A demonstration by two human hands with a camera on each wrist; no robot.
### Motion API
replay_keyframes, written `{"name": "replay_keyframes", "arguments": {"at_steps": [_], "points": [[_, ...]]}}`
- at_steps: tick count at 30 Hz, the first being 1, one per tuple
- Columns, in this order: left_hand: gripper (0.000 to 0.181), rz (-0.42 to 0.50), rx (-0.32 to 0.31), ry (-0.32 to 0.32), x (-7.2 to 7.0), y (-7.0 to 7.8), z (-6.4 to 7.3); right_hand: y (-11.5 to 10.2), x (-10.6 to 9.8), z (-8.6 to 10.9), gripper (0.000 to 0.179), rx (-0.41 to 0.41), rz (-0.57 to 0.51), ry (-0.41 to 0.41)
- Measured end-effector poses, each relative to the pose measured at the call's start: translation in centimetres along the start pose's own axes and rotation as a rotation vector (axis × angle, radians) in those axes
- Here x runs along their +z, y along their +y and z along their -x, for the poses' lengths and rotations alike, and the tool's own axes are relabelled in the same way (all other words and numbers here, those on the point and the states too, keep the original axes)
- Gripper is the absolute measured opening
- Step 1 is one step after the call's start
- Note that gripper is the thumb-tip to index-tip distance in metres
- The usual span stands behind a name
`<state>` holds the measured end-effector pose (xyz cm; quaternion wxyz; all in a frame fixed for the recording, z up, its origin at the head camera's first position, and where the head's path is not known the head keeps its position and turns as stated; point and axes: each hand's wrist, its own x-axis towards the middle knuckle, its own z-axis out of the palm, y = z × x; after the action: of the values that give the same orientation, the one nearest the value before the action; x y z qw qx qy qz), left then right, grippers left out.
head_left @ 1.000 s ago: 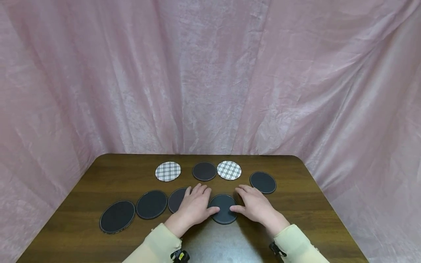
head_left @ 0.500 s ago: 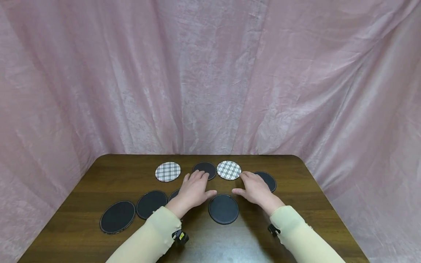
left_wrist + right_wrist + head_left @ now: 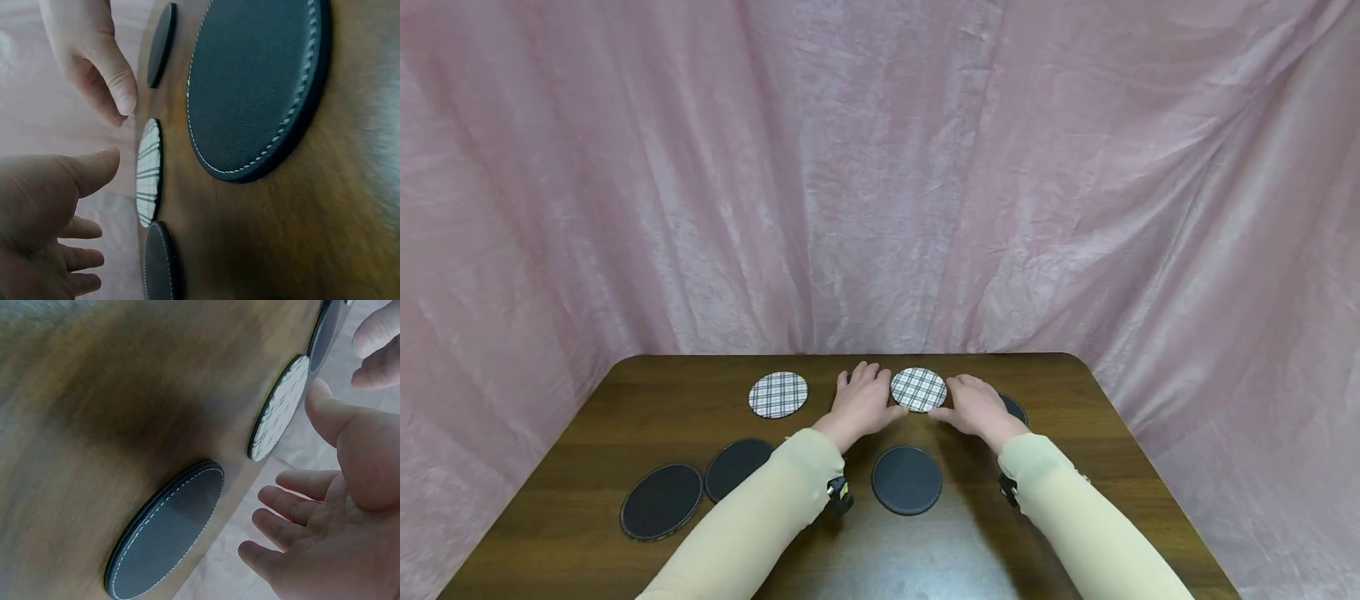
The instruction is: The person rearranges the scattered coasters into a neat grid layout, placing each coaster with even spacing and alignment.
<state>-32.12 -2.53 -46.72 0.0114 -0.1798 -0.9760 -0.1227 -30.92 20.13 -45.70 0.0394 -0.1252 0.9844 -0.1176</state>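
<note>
Head: plaid coaster [image 3: 918, 389] between hands' fingers [image 3: 877, 384]

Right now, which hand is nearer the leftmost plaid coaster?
Left. The left hand is just right of that coaster; the right hand is farther right, beyond the other plaid coaster.

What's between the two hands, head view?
In the head view, a plaid coaster shows between the left hand and the right hand; a dark coaster lies nearer the person.
</note>
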Motion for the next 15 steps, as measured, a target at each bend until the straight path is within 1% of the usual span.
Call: {"name": "replay_keyframes", "arguments": {"at_steps": [6, 10, 15], "points": [[0.080, -0.006, -0.026, -0.038, 0.6, 0.4, -1.5, 0.1, 0.2, -0.9, 0.079, 0.021, -0.004, -0.044], [0.078, -0.001, -0.055, -0.063, 1.1, 0.5, -2.1, 0.2, 0.4, -1.2, 0.077, 0.010, 0.004, -0.053], [0.076, -0.010, -0.092, -0.101, 2.0, 0.1, -2.8, 0.6, 0.7, -1.4, 0.074, 0.008, -0.002, -0.052]]}}
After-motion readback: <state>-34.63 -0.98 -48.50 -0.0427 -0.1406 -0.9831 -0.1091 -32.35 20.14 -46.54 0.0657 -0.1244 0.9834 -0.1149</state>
